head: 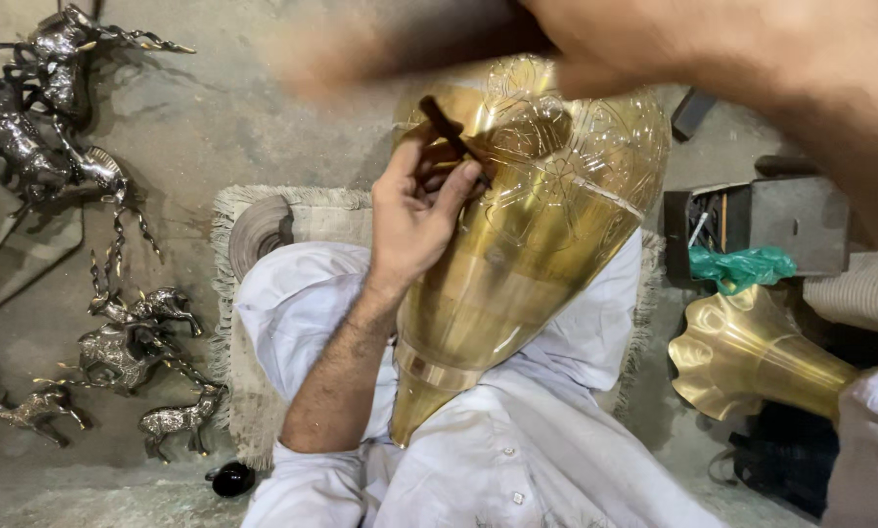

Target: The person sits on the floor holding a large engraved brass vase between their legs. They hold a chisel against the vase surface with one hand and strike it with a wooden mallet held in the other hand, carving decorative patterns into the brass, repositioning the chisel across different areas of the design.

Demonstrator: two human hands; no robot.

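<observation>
A large engraved brass vase (546, 225) lies across my lap, narrow end toward me, on my white clothing (517, 450). My left hand (414, 210) rests on the vase's upper left side and pinches a thin dark chisel (447, 125) with its tip on the engraved surface. My right hand (605, 44) is at the top of the view above the vase, blurred by motion. It is closed around a dark blurred tool (409, 44) that reaches left over the chisel. The forearm runs off to the right edge.
Several dark metal deer figurines (131, 337) lie on the concrete floor at left, and more are at the top left (52, 88). A second flared brass vase (752, 357) sits at right below a green plastic bag (742, 266) and a dark box (781, 220). A fringed mat (253, 210) lies under me.
</observation>
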